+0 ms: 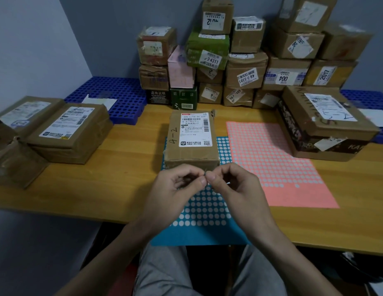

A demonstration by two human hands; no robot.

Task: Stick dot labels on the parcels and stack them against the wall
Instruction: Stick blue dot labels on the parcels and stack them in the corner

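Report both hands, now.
Left hand: pinching a tiny item, seemingly a dot label.
Right hand: pinching the same dot label.

Two hands are in view, the left hand and the right hand, with one tiny dark dot label pinched between their fingertips. Two dot sheets lie on the worktop: one blue sheet and one pink sheet. Five loose parcels sit there: one centre parcel, one large parcel at the right and three left parcels. The wall stack holds about eighteen boxes: two green, one pink, one black, the rest brown. There are two blue perforated mats, the left mat and the right mat, each with one white paper.
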